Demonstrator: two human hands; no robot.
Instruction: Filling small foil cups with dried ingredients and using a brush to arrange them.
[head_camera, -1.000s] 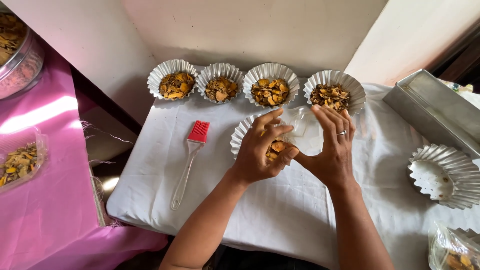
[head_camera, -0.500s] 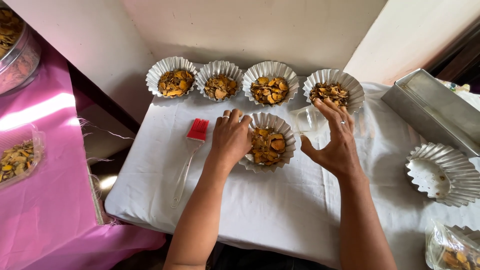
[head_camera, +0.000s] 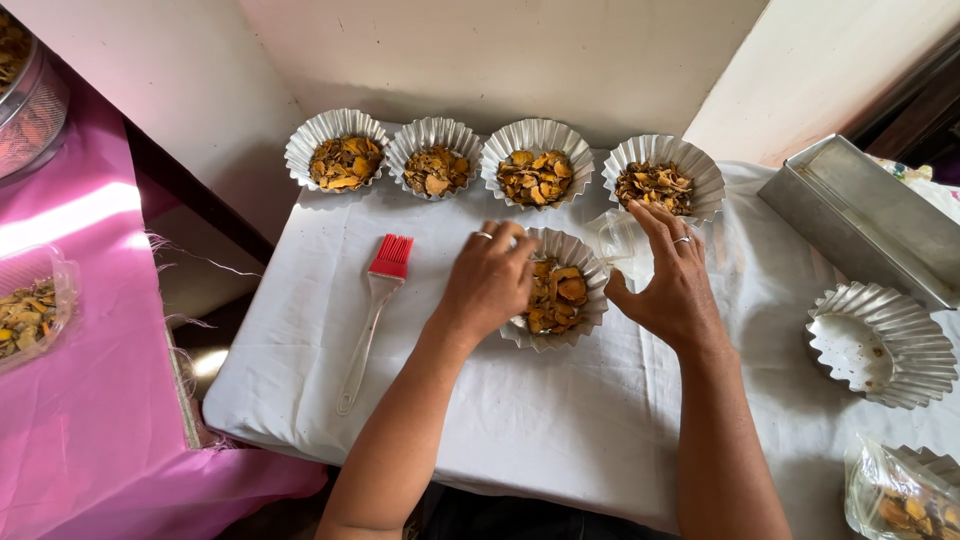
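Left hand (head_camera: 487, 285) laid over the left rim of the filled fluted mould (head_camera: 556, 290), fingers curled against it, grip loose. Right hand (head_camera: 668, 280) just right of that mould, fingers spread, grip released, touching a clear plastic cup (head_camera: 622, 238). Behind the mould, four filled moulds (head_camera: 536, 172) in a row. Left of it, red brush (head_camera: 375, 300) on the white-covered desk (head_camera: 560, 430).

Shiny fluted metal tin (head_camera: 583, 262), left hand (head_camera: 487, 285) on its rim. At twelve o'clock, four like tins (head_camera: 538, 143), bright foil-like sheen. White matt cloth (head_camera: 560, 420), faintly creased. At nine, brush (head_camera: 372, 300): clear glossy plastic handle, red rubbery bristles. At three, dull brushed-metal tray (head_camera: 870, 225).
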